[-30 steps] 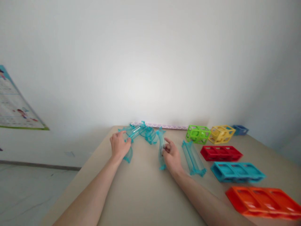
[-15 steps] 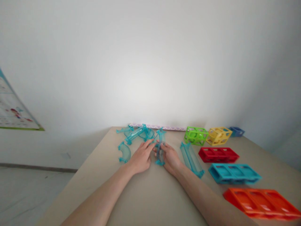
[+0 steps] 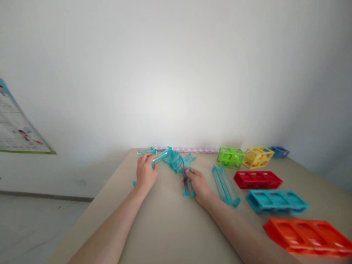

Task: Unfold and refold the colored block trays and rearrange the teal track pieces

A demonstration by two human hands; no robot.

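My right hand (image 3: pixel 196 182) is closed around a curved clear-teal track piece (image 3: pixel 188 187) resting on the tan table (image 3: pixel 170 223). My left hand (image 3: pixel 146 173) lies over another small curved teal piece, its fingers curled onto the end of a straight teal tube (image 3: pixel 161 157). Behind both hands a pile of teal track pieces (image 3: pixel 176 160) lies near the far table edge. A long straight teal channel (image 3: pixel 225 179) lies just right of my right hand.
Along the right side are a green cage block (image 3: pixel 231 157), a yellow cage block (image 3: pixel 257 156), a small blue block (image 3: pixel 279 151), a red frame (image 3: pixel 257 179), a teal frame (image 3: pixel 276 201) and an orange frame (image 3: pixel 308 236). A white wall stands behind the table; a poster (image 3: pixel 16 128) hangs on the left.
My left hand moved from the middle, beside my right hand, back left and forward onto the small curved piece and the tube. My right hand kept hold of the curved track.
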